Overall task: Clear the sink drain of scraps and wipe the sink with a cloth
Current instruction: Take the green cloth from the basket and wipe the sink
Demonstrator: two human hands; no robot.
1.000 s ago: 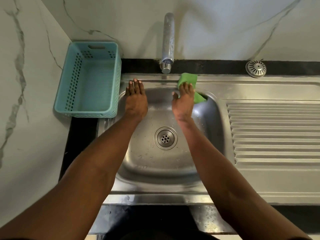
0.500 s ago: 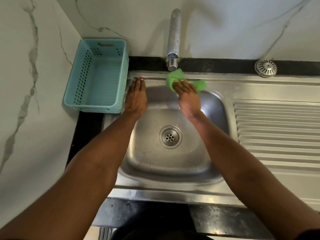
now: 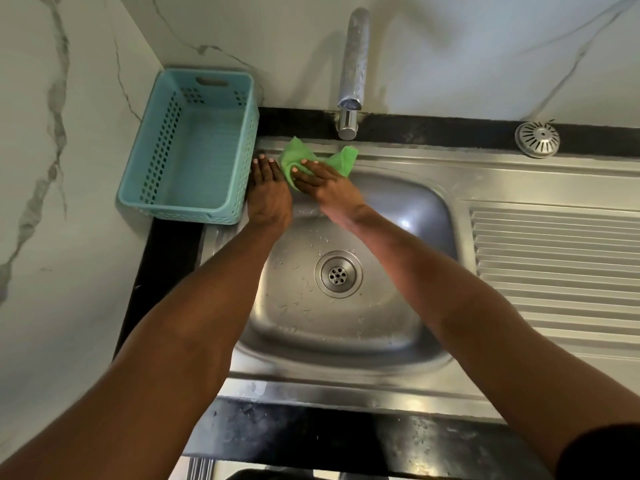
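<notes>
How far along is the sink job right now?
Done: the drain shows no scraps. In hand: the right hand presses the green cloth on the sink's back rim; the left hand rests flat beside it. Left: the basin, dotted with droplets.

A kitchen, at its sink.
A stainless steel sink [image 3: 346, 334] with a ribbed draining board [image 3: 554, 271] is set in a black counter [image 3: 164, 271], a tap [image 3: 352, 77] is mounted above it, and marble-patterned walls [image 3: 467, 46] are seen behind.

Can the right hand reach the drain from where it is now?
Probably yes. The right hand presses the green cloth on the rim of the sink; the drain lies uncovered nearby, with nothing between them.
</notes>
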